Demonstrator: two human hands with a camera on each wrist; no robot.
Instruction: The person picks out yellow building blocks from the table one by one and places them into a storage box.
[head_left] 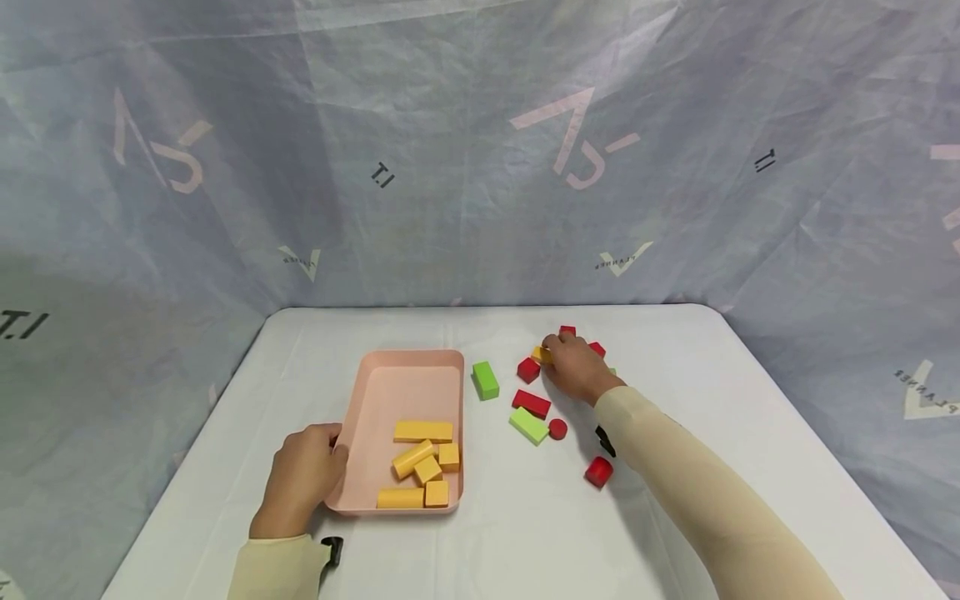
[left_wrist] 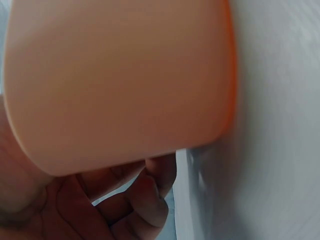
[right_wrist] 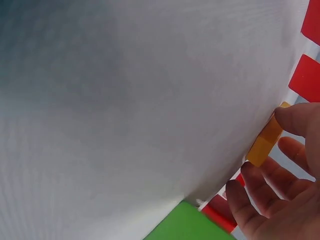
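Note:
On the left of the table stands a pink plastic tray (head_left: pixel 405 358) with several yellow blocks (head_left: pixel 423 431) in its near half. My left hand (head_left: pixel 302 471) grips its left wall near the front corner, thumb over the rim. In the left wrist view the tray's wall (left_wrist: pixel 120 90) fills much of the picture, with curled fingers (left_wrist: pixel 145 200) beyond it. My right hand (head_left: pixel 576 364) reaches to the far right and pinches a yellow block (right_wrist: pixel 265 141) between thumb and fingers, close over the table. Part of that block is hidden by the hand.
Around the right hand lie red blocks, among them a red cube (head_left: pixel 528 370) and a red bar (head_left: pixel 532 404). A green block (head_left: pixel 486 381) lies beside the tray. Closer in are a light green block (head_left: pixel 529 425), a red disc (head_left: pixel 557 429) and a red cylinder (head_left: pixel 598 472).

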